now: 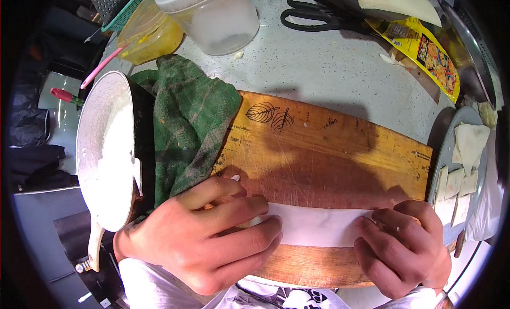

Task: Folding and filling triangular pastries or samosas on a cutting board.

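Note:
On the wooden cutting board (pixel 295 161) before me lies a flat, pale strip of thin dough wrapper (pixel 314 225), stretched crosswise near the front edge. My left hand (pixel 215 233) grips its left end, fingers bent over it. At the other end, my right hand (pixel 402 245) holds the strip with curled fingertips. The strip's ends are hidden under my fingers. To the right, a grey plate (pixel 442 177) carries several folded pale wrapper pieces (pixel 458 189), with a larger folded one (pixel 472 139) behind them.
A white-lined frying pan (pixel 109 149) stands left, beside a green towel (pixel 191 117) overlapping the board. Farther back are a yellow plastic container (pixel 155 42), a lidded clear tub (pixel 219 26), black-handled scissors (pixel 308 16), a yellow packet (pixel 438 66) and a pale wrapper sheet (pixel 398 4).

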Available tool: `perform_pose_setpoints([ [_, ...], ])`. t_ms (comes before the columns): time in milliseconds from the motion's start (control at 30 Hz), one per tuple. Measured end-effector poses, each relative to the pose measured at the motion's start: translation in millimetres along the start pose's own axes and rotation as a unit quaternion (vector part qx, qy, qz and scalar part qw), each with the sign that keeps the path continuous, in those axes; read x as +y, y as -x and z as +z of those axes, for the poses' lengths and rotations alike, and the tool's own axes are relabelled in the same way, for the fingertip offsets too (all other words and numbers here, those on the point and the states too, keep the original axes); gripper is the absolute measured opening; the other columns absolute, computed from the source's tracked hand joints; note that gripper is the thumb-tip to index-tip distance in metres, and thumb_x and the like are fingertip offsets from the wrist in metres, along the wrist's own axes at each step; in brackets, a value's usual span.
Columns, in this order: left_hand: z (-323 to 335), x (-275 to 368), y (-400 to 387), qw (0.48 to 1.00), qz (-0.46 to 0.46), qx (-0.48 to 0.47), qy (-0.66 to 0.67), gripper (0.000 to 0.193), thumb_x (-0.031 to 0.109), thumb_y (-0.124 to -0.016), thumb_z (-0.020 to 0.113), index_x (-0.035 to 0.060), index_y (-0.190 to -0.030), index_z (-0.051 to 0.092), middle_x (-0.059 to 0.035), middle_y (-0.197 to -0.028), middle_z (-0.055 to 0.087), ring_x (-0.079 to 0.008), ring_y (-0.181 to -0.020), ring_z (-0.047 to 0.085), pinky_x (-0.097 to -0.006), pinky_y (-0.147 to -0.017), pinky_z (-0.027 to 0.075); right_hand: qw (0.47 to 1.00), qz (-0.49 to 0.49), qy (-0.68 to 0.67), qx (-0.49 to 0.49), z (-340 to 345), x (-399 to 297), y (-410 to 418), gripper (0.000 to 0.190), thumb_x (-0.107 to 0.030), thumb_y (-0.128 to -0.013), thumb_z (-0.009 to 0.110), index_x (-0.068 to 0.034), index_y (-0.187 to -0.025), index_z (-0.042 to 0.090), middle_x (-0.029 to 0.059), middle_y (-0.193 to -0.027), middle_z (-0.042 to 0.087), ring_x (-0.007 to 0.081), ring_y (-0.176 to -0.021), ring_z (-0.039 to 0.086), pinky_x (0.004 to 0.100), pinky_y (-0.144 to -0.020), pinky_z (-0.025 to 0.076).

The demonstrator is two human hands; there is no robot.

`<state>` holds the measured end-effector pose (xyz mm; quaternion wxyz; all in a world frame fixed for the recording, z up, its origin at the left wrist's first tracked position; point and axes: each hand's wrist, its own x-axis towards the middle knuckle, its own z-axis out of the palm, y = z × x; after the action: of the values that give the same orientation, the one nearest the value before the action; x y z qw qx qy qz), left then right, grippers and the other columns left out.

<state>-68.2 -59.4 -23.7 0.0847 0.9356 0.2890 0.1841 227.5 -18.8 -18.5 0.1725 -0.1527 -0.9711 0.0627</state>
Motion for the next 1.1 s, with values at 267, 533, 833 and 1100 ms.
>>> perform_pose_setpoints([
  [267,2.6,-1.5,6.6,1.000,0.015,-0.007,0.001,0.025,0.029,-0.078,0.077,0.0054,-0.087,0.076,-0.0053,-0.100,0.074,-0.0218,-0.087,0.069,-0.0373,-0.073,0.051,1.000,-0.022,0.010,0.002,7.5,6.6,2.7,0.021,-0.020,-0.066,0.075,-0.006,-0.080,0.069,0.0093,-0.090,0.071,0.0268,-0.085,0.067,0.0392,-0.067,0.052],
  [533,13.3,8.8,-4.9,1.000,0.004,-0.017,-0.007,0.044,0.044,-0.093,0.070,0.0021,-0.105,0.074,-0.0131,-0.120,0.074,-0.0293,-0.109,0.072,-0.0398,-0.084,0.057,0.999,0.009,0.034,-0.038,10.1,-2.0,-3.3,0.053,-0.062,-0.097,0.056,-0.015,-0.113,0.076,0.0181,-0.126,0.065,0.0336,-0.099,0.064,0.0476,-0.082,0.052],
  [833,3.4,8.9,-1.3,0.997,0.039,-0.049,-0.034,0.052,0.048,-0.094,0.068,-0.0038,-0.098,0.075,-0.0173,-0.111,0.075,-0.0294,-0.103,0.075,-0.0389,-0.081,0.060,0.996,0.028,0.022,-0.082,-0.5,-2.0,-2.3,0.069,-0.073,-0.090,0.053,-0.012,-0.108,0.079,0.0197,-0.128,0.066,0.0389,-0.107,0.064,0.0562,-0.091,0.051],
  [1100,5.5,15.5,2.8,0.997,0.004,-0.008,-0.074,0.055,0.049,-0.098,0.063,-0.0029,-0.089,0.075,-0.0160,-0.100,0.076,-0.0285,-0.094,0.077,-0.0384,-0.079,0.061,0.993,0.021,0.062,-0.096,-6.3,-1.6,-1.4,0.071,-0.073,-0.089,0.054,-0.006,-0.099,0.076,0.0157,-0.124,0.070,0.0398,-0.108,0.067,0.0572,-0.092,0.052],
])
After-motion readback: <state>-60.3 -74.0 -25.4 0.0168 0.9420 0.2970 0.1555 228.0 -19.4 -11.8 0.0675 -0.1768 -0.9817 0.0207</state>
